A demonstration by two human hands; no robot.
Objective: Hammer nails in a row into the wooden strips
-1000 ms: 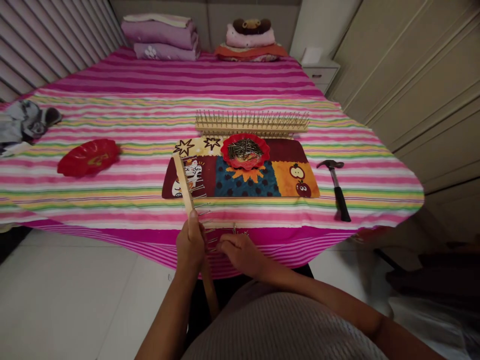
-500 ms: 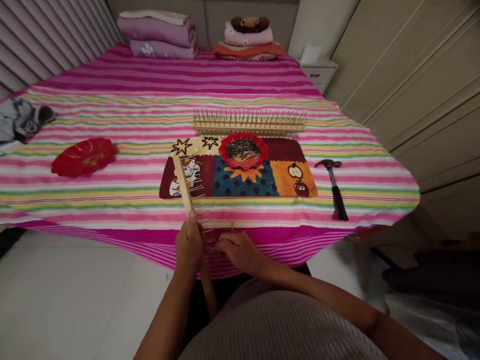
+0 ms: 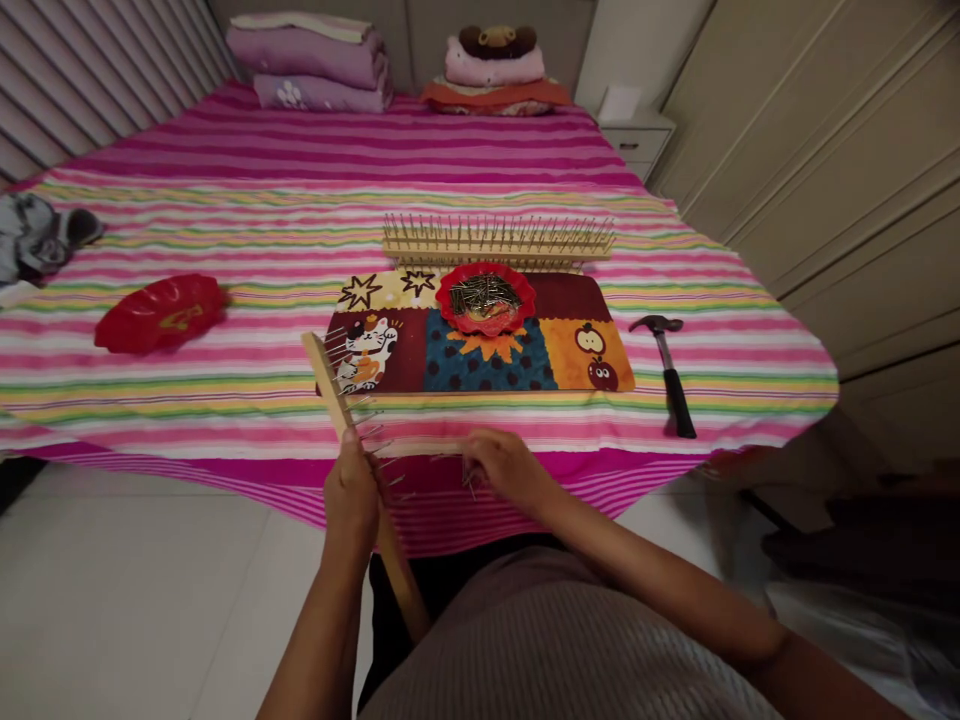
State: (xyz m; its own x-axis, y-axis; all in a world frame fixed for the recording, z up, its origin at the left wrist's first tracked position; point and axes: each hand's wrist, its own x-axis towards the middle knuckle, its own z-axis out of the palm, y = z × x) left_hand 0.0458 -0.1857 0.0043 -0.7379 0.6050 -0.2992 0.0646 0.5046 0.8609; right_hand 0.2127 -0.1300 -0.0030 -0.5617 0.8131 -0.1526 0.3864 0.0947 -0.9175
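Note:
My left hand (image 3: 350,497) grips a long wooden strip (image 3: 327,375) studded with nails, held tilted over the near edge of the bed. My right hand (image 3: 504,468) is closed on the end of a second nailed wooden strip (image 3: 420,447) lying crosswise along that edge. A red dish of loose nails (image 3: 485,296) sits on a colourful patchwork mat (image 3: 577,355). Behind the dish lies another nailed wooden strip (image 3: 495,243). A hammer (image 3: 670,373) rests to the right of the mat.
An empty red dish (image 3: 161,313) lies at the left on the pink striped bedspread (image 3: 300,200). Grey clothing (image 3: 34,232) is at the far left. Folded bedding (image 3: 311,55) and pillows with a plush toy (image 3: 495,62) are at the bed head. A nightstand (image 3: 634,130) and wardrobe (image 3: 825,150) stand on the right.
My left hand has swung its nailed strip to the left. My right hand has moved right and up, drawing the second strip away from the first.

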